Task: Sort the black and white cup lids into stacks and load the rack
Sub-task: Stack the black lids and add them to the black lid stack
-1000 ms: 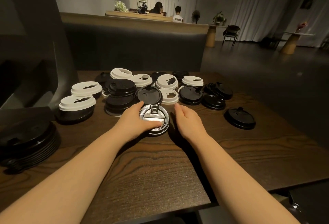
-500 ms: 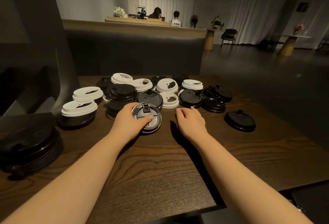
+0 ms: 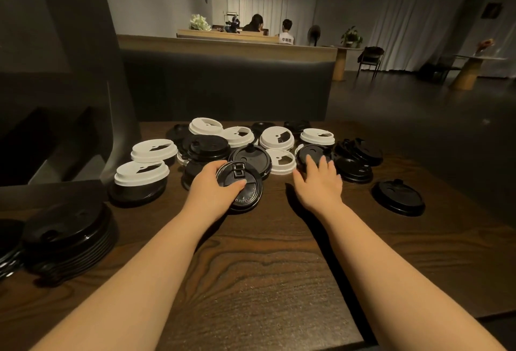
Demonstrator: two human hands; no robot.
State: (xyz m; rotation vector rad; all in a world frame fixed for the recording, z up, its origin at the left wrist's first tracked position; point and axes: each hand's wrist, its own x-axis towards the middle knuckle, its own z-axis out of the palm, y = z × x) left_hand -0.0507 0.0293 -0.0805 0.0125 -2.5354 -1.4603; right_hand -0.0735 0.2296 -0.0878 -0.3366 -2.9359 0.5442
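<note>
dark woodgrain table [image 3: 265, 281], bare toward its near edge. left hand [image 3: 212, 193] grips a glossy round black lid [image 3: 243, 186] by its rim; right hand [image 3: 318, 183] lies spread, fingertips reaching another black lid [image 3: 312, 153] among scattered white lids [image 3: 276, 138].

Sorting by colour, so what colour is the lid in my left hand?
Black, seen in the head view: the round plastic lid.

Single head view, looking forward and down over table [image 3: 268, 281]; forearms close, room beyond.
</note>
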